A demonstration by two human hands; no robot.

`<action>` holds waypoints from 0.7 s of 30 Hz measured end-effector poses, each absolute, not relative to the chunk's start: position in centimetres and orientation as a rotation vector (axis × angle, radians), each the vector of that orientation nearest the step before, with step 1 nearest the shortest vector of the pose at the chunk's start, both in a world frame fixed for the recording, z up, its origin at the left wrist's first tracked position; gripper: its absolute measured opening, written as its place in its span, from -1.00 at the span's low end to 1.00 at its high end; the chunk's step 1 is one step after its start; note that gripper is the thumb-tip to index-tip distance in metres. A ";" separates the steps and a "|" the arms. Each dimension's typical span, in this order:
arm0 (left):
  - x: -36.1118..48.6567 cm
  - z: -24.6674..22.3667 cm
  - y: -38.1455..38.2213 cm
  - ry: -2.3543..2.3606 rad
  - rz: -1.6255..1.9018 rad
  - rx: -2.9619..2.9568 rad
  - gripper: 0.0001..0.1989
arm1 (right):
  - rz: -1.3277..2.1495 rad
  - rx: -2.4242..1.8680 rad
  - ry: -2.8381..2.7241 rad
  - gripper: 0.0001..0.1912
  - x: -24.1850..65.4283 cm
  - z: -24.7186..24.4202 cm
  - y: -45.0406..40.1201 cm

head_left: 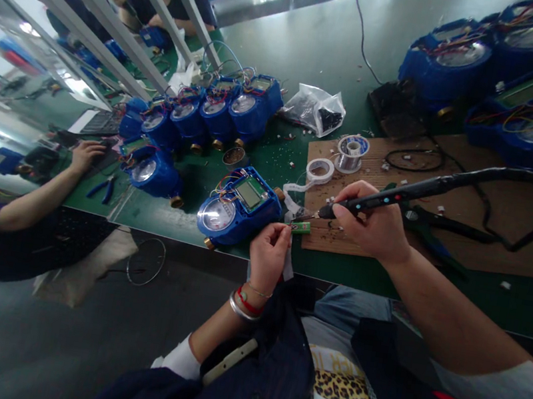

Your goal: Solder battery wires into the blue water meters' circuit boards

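Observation:
My right hand point(374, 223) grips a black soldering iron point(372, 199) like a pen, its tip slanting down to the left. Under the tip lies a small green piece point(301, 227), perhaps a circuit board, at the cardboard's left edge. My left hand point(269, 250) is closed in a pinch at the left end of that piece; what sits between thumb and finger is too small to make out. Just left of it rests a blue water meter point(239, 209) with its cover off, showing a display, loose wires and a round dial. White tape strip point(292, 197) lies between meter and cardboard.
On the cardboard point(517, 246) are a solder spool point(350, 153), a tape roll point(320, 169) and dark-handled cutters point(439, 223). More blue meters stand left point(212, 110) and right point(445, 59). A plastic bag point(317, 108) lies behind. A co-worker's arm point(45, 191) reaches in at left, near blue pliers point(104, 187).

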State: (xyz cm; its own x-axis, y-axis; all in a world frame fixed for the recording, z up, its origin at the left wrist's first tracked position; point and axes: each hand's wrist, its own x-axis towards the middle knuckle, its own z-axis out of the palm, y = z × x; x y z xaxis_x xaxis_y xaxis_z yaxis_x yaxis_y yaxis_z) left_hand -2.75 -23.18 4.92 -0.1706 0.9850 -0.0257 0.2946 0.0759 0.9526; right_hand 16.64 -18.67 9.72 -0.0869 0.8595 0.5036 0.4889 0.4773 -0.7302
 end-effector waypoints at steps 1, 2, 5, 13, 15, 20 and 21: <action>-2.7 4.9 -23.2 1.582 1.133 1.304 -0.72 | 0.471 -1.155 -1.733 -0.94 16.6 9.7 -18.7; -2.8 4.9 -23.2 1.582 1.132 1.301 -0.72 | 0.476 -1.153 -1.729 -0.94 16.6 9.7 -18.7; -2.8 4.9 -23.2 1.580 1.127 1.298 -0.72 | 0.506 -1.146 -1.685 -0.94 16.8 9.7 -18.7; -3.0 5.1 -23.3 1.569 1.126 1.329 -0.73 | 0.491 -1.146 -1.492 -0.95 17.7 9.4 -18.4; -3.0 5.4 -23.5 1.557 1.141 1.327 -0.72 | 0.468 -1.152 -1.412 -0.93 18.0 9.4 -18.3; -3.4 5.7 -23.8 1.484 1.153 1.319 -0.70 | 0.404 -1.136 -1.131 -0.86 20.4 10.6 -16.1; -3.5 5.7 -23.8 1.467 1.146 1.320 -0.69 | 0.379 -1.143 -1.081 -0.83 21.3 11.0 -15.2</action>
